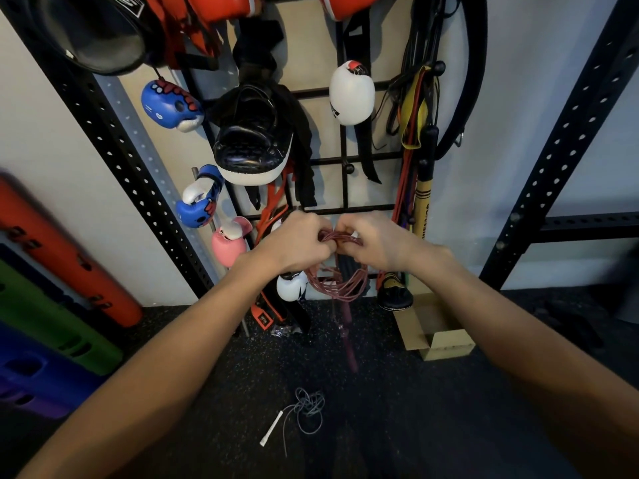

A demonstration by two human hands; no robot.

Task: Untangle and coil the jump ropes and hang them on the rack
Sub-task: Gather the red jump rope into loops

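Gripping the top of the coiled maroon jump rope [337,286] with both hands here: left hand [297,242] wrapped round the bundled strands, right hand [375,242] pinching the same bundle right beside it, with knuckles nearly touching, just in front of the lower bars of the black wall rack [344,191]. Looks like the tie-off stage, judging by the tidy loops hanging below and one maroon handle [348,340] dangling toward the floor [397,409].

Tips for doing it well: keep the left hand clamped to stop loops slipping out, then wind the loose tail round the bundle a couple of times with the right hand and tuck it through snug. Don't overtighten, or expect kinks. Gather up that dangling handle first, otherwise likely to swing and snag the white boxing glove [292,285] right next to the coil. Then aim for a free ball-tipped peg [349,167] on the rack.

Can't spot the second handle, maybe buried in the fists. Also worth remembering the grey jump rope [309,407] lying knotted on the floor, not yet sorted.
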